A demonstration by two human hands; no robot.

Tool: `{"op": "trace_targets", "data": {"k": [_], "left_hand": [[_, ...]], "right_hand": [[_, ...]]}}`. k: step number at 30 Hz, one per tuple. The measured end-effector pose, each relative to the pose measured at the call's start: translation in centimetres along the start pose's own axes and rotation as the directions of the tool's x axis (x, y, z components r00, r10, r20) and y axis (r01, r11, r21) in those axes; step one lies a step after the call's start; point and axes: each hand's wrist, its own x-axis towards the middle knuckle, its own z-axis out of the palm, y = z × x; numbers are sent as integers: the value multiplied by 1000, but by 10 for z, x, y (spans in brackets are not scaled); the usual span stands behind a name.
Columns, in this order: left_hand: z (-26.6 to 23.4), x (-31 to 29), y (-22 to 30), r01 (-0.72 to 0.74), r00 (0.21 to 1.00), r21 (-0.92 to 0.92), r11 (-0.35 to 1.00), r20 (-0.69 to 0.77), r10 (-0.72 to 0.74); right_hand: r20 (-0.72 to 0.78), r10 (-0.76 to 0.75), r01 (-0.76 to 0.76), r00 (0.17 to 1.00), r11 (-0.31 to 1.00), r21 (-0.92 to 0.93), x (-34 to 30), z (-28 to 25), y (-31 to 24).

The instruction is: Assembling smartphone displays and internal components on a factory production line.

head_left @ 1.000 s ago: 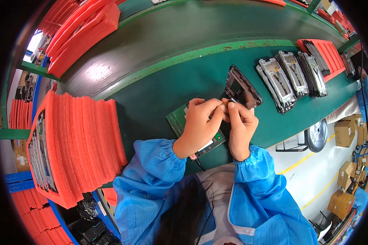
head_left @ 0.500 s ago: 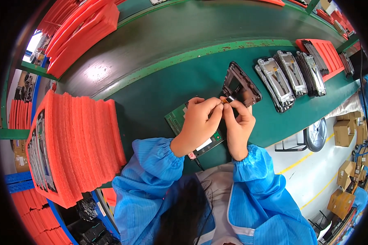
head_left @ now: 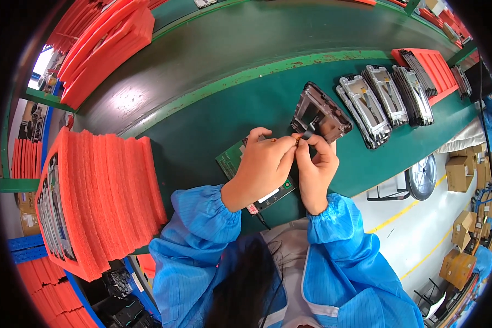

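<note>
Pinching a tiny part (head_left: 302, 138) between both sets of fingertips, just above the green desk (head_left: 202, 131). Left hand (head_left: 263, 164) is curling narrow around it, thumb and forefinger closed on the piece; right hand (head_left: 316, 167) is pinching the same spot from the other side, fingers tight. Part is too small to identify; it's looking light, thin and probably fragile, so it's wanting a fingertip grip by the edges, not a squeeze.

Dark rectangular frame (head_left: 320, 113) is lying just beyond the fingertips, touching or nearly so; it's looking like stiff, light plastic, best held by the rim. Green circuit board (head_left: 246, 175) is sitting under the left hand, partly hidden, with a cable running off its near edge.

Row of similar frames (head_left: 385, 101) is lying to the right, well apart. Stack of red foam trays (head_left: 109, 197) is standing to the left, near the elbow. Nothing is blocking the hands; the board underneath is the only thing crowding the work.
</note>
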Motion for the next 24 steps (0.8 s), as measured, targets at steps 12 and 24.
{"op": "trace_targets", "data": {"k": [12, 24], "left_hand": [[-15, 14, -5, 371, 918, -360, 856, 282, -279], [-70, 9, -3, 620, 782, -621, 480, 435, -447]], "right_hand": [[156, -15, 30, 988, 995, -95, 11, -10, -18], [701, -420, 766, 577, 576, -285, 43, -45, -50]]}}
